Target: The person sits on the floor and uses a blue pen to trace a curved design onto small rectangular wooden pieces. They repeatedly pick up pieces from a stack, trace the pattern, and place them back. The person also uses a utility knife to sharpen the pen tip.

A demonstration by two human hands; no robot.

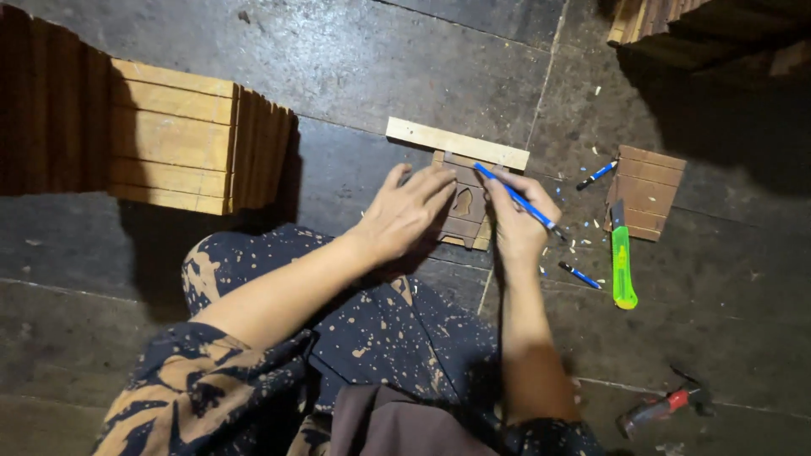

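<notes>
On the dark floor [355,76], the left hand [405,211] lies flat on a carved wooden piece [466,211]; the right hand [515,224] grips a blue pen [517,199].

A person sits on a dark floor [422,76]. The left hand [405,211] lies flat on a small brown wood piece [465,207] with a cut-out hole. The right hand [517,224] holds a blue pencil [517,201] over the same piece. A pale wood strip [456,143] lies just above it. To the right are two more blue pencils [596,175], a green knife [623,266] and a slatted board [649,190]. A red tool [663,408] lies lower right. Stacked boards [173,135] sit at the left.
</notes>
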